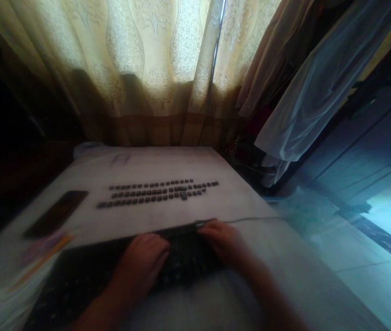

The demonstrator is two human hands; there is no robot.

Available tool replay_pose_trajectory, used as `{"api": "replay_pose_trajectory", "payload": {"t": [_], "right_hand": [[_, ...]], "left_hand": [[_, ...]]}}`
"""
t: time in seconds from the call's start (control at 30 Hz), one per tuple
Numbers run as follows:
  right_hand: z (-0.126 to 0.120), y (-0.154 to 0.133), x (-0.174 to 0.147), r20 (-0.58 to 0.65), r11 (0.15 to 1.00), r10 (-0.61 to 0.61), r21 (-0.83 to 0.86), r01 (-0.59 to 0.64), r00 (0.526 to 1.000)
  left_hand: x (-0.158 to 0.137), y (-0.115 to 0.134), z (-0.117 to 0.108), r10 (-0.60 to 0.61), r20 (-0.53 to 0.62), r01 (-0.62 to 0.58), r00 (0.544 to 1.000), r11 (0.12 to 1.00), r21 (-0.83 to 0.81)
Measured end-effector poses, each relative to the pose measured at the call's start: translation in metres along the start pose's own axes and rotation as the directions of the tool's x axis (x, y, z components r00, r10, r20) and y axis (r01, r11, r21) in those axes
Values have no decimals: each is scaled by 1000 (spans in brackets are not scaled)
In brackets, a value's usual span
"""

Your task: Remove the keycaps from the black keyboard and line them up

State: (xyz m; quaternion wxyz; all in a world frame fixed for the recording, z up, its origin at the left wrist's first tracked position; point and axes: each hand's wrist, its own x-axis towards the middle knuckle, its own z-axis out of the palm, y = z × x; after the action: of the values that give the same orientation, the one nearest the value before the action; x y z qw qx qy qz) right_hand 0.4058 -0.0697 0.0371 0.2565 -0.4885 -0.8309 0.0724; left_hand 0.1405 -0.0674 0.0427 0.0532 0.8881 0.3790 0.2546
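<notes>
A black computer keyboard (95, 257) lies aslant on the white table, its near left part dark and blurred. My left hand (143, 257) rests over its middle with the fingers curled and pressed together; whatever they may hold is hidden. At the keyboard's far right corner is my right hand (221, 236), fingers bent inward and closed over the keys' area, their tips blurred. Beyond the keyboard, loose black keycaps (142, 200) are laid out in three rows. A larger keycap (183, 196) sits among them towards the right.
A dark phone (57, 214) lies on the left of the table (167, 161). Nearer me are an orange stick-like item (43, 259) and blurred pale wrapping. A thin cable (250, 219) runs right from the keyboard. Curtains (157, 59) hang behind; cloths (305, 101) hang at right.
</notes>
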Motion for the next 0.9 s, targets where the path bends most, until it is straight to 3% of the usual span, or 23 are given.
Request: {"api": "replay_pose_trajectory", "payload": {"t": [0.17, 0.37, 0.57, 0.9], "right_hand": [[8, -13, -6, 86, 998, -33, -43, 37, 996], [18, -29, -5, 114, 998, -62, 10, 61, 992], [30, -39, -5, 218, 995, -94, 6, 95, 971], [25, -38, -5, 215, 986, -147, -47, 160, 966]], "left_hand": [[-5, 4, 6, -2, 54, 2, 999, 1000, 4], [-5, 5, 8, -13, 38, 13, 999, 1000, 10], [-5, 5, 7, -42, 44, 43, 998, 999, -11], [-6, 3, 9, -16, 32, 16, 999, 1000, -4]]}}
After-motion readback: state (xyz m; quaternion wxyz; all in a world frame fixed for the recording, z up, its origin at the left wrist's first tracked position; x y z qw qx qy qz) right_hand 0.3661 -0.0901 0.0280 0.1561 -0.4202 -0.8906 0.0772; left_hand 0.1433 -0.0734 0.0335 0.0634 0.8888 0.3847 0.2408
